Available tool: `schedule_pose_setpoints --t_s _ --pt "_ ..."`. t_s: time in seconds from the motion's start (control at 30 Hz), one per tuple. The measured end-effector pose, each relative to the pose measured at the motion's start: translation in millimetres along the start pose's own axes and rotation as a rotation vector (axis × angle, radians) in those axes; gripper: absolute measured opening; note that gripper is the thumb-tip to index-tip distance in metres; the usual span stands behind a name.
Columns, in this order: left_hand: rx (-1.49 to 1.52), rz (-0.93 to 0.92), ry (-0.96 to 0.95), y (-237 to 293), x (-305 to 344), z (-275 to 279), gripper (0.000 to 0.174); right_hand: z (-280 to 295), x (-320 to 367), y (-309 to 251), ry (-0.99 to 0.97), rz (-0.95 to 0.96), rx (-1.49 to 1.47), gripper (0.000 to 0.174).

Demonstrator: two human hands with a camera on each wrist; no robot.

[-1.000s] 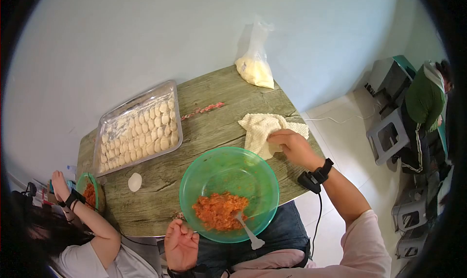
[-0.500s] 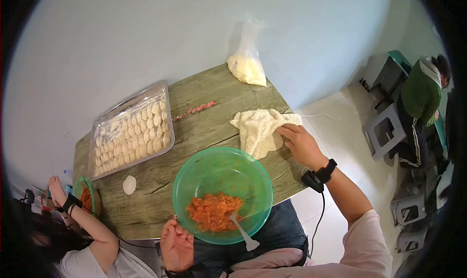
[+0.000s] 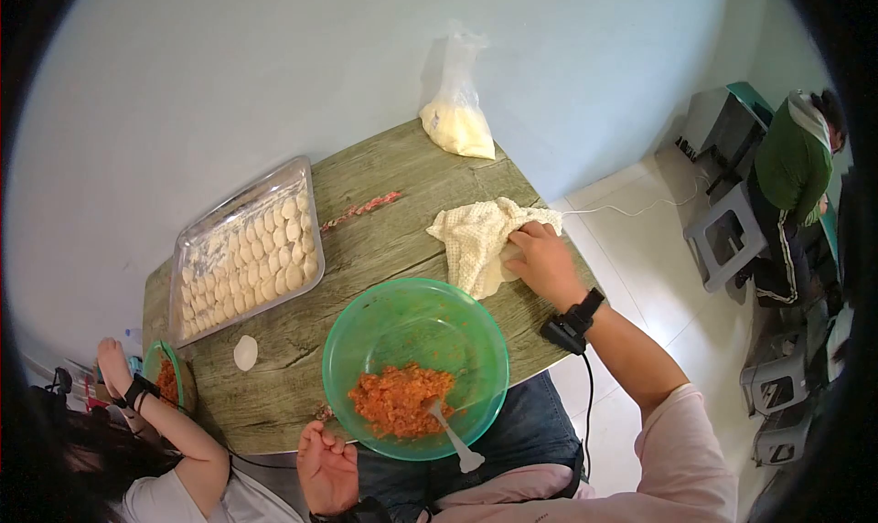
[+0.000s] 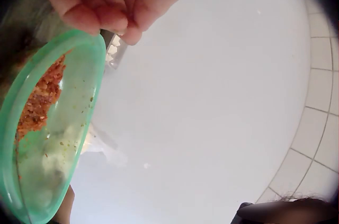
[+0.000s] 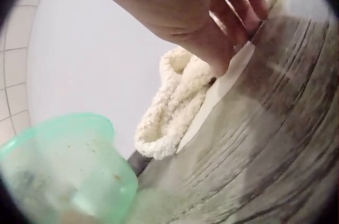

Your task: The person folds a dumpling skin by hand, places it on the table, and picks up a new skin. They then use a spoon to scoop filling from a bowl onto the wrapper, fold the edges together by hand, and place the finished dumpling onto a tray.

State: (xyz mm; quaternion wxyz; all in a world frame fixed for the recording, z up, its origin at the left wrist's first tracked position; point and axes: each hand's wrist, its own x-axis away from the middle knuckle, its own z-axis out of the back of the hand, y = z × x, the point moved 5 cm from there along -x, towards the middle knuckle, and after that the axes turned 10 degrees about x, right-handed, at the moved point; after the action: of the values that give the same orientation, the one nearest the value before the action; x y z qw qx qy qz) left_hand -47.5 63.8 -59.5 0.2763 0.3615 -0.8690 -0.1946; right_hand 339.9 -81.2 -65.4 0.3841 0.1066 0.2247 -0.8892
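My right hand (image 3: 546, 262) is at the cream towel (image 3: 480, 240), fingers reaching down at its edge. Under the towel's near side pale flat dough wrappers (image 3: 498, 274) show; in the right wrist view the thumb touches the edge of a dough wrapper (image 5: 220, 94). My left hand (image 3: 327, 473) is held palm up, fingers loosely curled with nothing in them, beside the green bowl (image 3: 485, 326). Orange-red filling (image 3: 398, 400) lies in the bowl, with a pale-handled spoon (image 3: 453, 436) leaning over the near rim.
A metal tray (image 3: 315, 189) of dumplings stands at the back left. Nearer lies one round wrapper (image 3: 245, 352). A bag of flour (image 3: 459, 125) stands at the far corner. Another person's arm (image 3: 187, 436) is at left, by a smaller bowl (image 3: 187, 390). Stools (image 3: 724, 240) stand at right.
My right hand first plucked at the towel's middle, then let go and moved to its near right edge; now its fingers reach in at the wrappers. The left hand stays beside the bowl.
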Motion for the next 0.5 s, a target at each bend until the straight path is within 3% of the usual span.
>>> schedule_pose_setpoints --t_s 0.5 --pt "0.005 -0.042 0.019 2.9 3.6 0.7 0.016 -4.4 0.5 -2.6 -0.027 -0.034 0.006 0.041"
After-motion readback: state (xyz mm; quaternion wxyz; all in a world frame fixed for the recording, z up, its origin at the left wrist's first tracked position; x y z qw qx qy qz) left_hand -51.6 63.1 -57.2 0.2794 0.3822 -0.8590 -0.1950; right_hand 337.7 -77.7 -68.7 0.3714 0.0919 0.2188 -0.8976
